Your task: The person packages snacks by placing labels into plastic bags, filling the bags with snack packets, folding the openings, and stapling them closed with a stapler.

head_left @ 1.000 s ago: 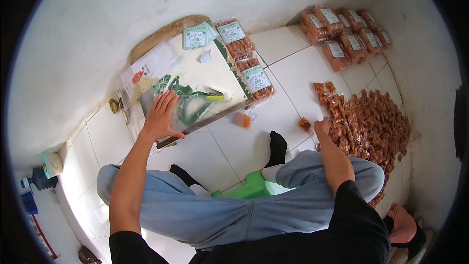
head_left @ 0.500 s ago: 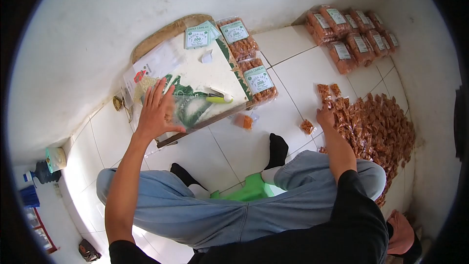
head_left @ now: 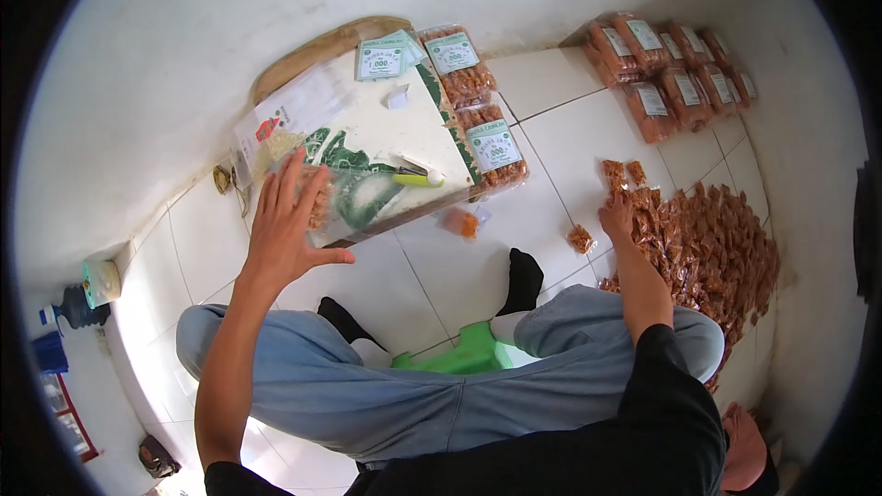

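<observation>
My left hand [head_left: 283, 231] has its fingers stretched out and the thumb held wide. It rests at the near-left corner of the low table [head_left: 377, 115], against a clear plastic bag [head_left: 335, 211] with brown snack packets [head_left: 320, 199] inside. On the right, my right hand [head_left: 617, 219] reaches down to the edge of a big heap of small snack packets [head_left: 707, 248], its fingers curled in; what they hold, if anything, is hidden. One small snack packet [head_left: 580, 240] lies alone on the floor beside it.
A green-handled cutter [head_left: 418, 179], printed labels [head_left: 381, 60] and empty plastic bags [head_left: 303, 110] lie on the table. Two filled, labelled bags [head_left: 494, 149] lean by its right side. More filled bags [head_left: 684, 92] are stacked along the wall. A green stool [head_left: 459, 354] is under me.
My left hand has shifted slightly down and left, thumb farther from the table edge. My right hand stays at the heap's edge. The view has tilted a little.
</observation>
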Demonstrator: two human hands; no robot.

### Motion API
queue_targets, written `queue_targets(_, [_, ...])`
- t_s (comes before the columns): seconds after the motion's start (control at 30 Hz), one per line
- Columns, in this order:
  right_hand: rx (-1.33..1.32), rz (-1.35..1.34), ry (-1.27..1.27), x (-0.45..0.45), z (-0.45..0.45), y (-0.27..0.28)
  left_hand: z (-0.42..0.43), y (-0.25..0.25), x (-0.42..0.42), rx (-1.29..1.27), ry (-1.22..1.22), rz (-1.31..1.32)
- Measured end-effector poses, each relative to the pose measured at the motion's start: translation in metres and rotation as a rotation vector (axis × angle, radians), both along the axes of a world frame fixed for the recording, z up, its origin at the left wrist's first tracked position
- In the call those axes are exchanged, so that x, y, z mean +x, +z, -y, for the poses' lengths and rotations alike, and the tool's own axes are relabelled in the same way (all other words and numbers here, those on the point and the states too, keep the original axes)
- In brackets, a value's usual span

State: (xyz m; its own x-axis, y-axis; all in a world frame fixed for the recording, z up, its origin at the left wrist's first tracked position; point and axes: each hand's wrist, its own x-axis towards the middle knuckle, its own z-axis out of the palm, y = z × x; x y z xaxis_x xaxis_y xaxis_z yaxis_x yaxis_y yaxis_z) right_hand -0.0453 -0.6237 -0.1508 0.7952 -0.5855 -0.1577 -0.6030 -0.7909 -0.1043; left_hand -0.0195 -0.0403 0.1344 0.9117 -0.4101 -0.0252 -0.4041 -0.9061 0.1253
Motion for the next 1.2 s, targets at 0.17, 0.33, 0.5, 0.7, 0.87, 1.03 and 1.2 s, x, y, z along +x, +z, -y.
queue_targets(0.17, [-0.059, -0.205, 0.014, -0.006, -0.004, 0.002, -0.002, -0.005, -0.002, -0.026, -0.026, 0.022])
queue_targets(0.33, [0.019, -0.103, -0.092, -0.022, 0.0, 0.009, -0.004, -0.004, -0.001, -0.051, -0.02, 0.028])
queue_targets(0.5, [-0.076, -0.339, 0.644, -0.014, 0.063, -0.068, -0.001, 0.013, -0.004, -0.118, 0.03, -0.048])
queue_targets(0.7, [0.625, -0.292, -0.304, -0.018, -0.055, 0.017, -0.008, 0.023, -0.008, -0.152, 0.056, -0.039])
queue_targets(0.87, [0.59, -0.166, -0.52, -0.019, -0.08, -0.001, -0.02, 0.019, -0.014, -0.163, 0.039, -0.038])
queue_targets(1.03, [0.288, -0.226, -0.361, -0.017, -0.091, -0.018, -0.021, 0.028, -0.026, -0.168, 0.07, -0.104])
queue_targets(1.2, [0.696, 0.236, -0.103, 0.03, -0.099, -0.028, -0.028, 0.022, -0.032, -0.191, 0.09, -0.075])
